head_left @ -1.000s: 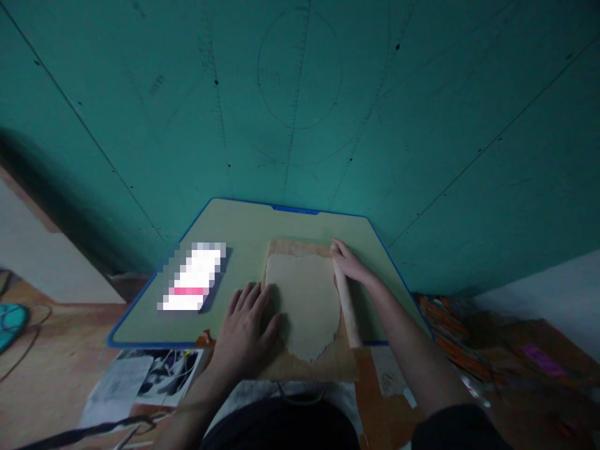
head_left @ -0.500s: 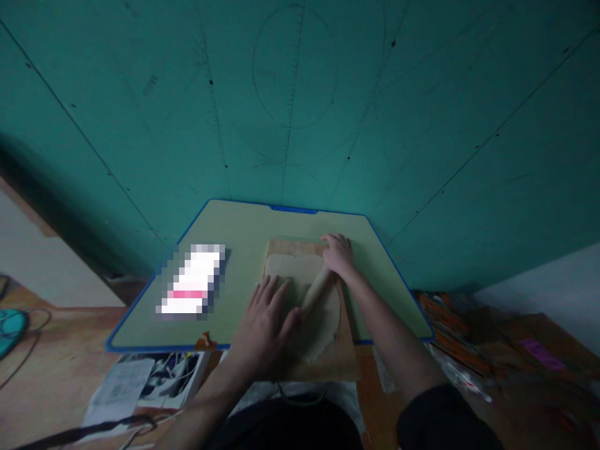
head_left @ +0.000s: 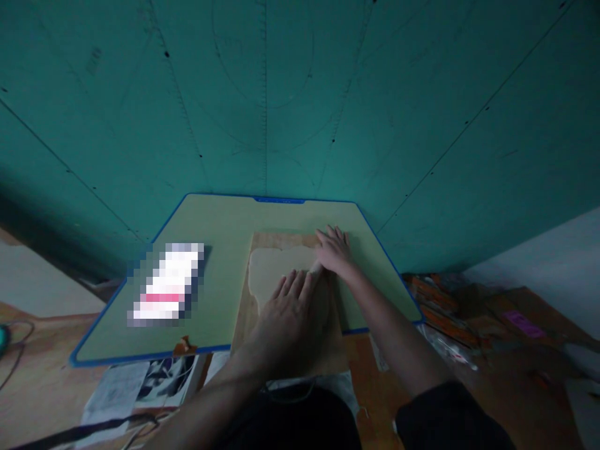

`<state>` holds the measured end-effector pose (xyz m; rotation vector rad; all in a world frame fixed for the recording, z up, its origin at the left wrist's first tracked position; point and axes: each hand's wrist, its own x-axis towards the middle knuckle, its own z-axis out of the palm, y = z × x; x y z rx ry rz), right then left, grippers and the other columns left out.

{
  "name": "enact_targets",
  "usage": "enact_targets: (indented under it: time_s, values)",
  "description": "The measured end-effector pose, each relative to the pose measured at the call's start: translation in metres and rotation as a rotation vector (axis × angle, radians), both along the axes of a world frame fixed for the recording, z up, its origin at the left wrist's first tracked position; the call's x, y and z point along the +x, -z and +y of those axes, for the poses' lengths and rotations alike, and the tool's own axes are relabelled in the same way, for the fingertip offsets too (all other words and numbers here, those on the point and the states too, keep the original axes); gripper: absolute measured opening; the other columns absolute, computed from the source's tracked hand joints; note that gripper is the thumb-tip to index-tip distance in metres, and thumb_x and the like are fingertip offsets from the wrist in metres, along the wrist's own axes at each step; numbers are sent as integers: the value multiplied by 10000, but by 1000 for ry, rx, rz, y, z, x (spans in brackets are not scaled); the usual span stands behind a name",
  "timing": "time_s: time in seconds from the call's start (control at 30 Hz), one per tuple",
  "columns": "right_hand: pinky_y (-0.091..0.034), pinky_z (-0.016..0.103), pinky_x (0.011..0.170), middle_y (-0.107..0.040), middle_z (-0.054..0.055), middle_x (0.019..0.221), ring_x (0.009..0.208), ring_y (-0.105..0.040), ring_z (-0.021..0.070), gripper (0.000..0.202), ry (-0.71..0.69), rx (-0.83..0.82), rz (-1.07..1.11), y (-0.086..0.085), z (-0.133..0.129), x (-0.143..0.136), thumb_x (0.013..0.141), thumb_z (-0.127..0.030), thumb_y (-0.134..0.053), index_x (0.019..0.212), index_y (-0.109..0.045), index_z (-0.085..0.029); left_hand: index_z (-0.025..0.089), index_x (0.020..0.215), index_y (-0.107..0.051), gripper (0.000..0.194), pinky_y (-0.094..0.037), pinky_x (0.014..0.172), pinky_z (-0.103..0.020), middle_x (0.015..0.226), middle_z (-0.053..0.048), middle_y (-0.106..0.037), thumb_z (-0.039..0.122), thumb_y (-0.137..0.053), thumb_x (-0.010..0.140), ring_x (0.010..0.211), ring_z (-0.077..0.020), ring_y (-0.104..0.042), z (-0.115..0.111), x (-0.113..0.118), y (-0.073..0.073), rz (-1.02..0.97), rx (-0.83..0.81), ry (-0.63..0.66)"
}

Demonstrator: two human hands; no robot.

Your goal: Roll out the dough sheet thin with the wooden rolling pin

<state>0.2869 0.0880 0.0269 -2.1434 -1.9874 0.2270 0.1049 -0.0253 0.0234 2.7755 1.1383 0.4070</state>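
Note:
A flat sheet of pale dough (head_left: 276, 265) with an uneven edge lies on a wooden board (head_left: 244, 312). A thin wooden rolling pin (head_left: 317, 269) rests slantwise on the dough; only a short piece shows between my hands. My right hand (head_left: 334, 251) is closed over its far end, near the board's far right corner. Across the near part of the pin and the dough lies my left hand (head_left: 288, 306), fingers stretched out and side by side. It hides the pin's near end and much of the dough's middle.
The board sits on a pale green table (head_left: 220, 231) with a blue rim. A blurred-out phone-like screen (head_left: 169, 278) lies on the left. A green wall (head_left: 262, 94) stands behind. Papers (head_left: 112, 394) and a black strap (head_left: 94, 430) are low left; boxes (head_left: 520, 319) are on the right.
My left hand has moved right and forward onto the rolling pin, its fingers closer together. My right hand stays at the far end. The whole view has shifted somewhat.

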Motion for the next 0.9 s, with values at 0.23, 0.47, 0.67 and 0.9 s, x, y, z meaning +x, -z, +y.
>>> enact_targets:
  time_s: [0.23, 0.47, 0.67, 0.9]
  values:
    - [-158, 560, 1232, -335, 133, 1646, 1520, -266, 317, 600, 7, -29, 17, 8, -25, 27, 971, -258, -310, 1551, -411, -142, 11, 1536, -355, 593, -366, 1168, -549, 1597, -248, -363, 260, -369, 998, 1479, -394, -349, -15, 31, 5, 90, 28, -19]
    - [-141, 574, 1226, -377, 179, 1617, 1516, -271, 360, 576, -27, -66, -78, -4, -25, 29, 974, -285, -366, 1515, -468, -113, 77, 1554, -346, 588, -402, 1141, -535, 1567, -206, -438, 244, -380, 992, 1452, -382, -400, -12, 25, 3, 57, 61, -28]
    - [-118, 586, 1225, -371, 198, 1616, 1518, -253, 383, 646, -42, -44, -71, -12, 8, -9, 947, -337, -473, 1546, -415, -105, 194, 1564, -340, 575, -332, 1126, -679, 1519, -208, -487, 250, -435, 1000, 1444, -433, -390, 16, -10, 6, 89, 31, -154]
    - [-152, 551, 1232, -401, 140, 1611, 1518, -256, 352, 572, -93, -22, -34, -9, 16, -16, 957, -319, -457, 1506, -490, -160, 151, 1533, -361, 521, -348, 1152, -623, 1521, -204, -473, 312, -374, 1038, 1460, -392, -373, 19, -17, 12, 30, -24, -139]
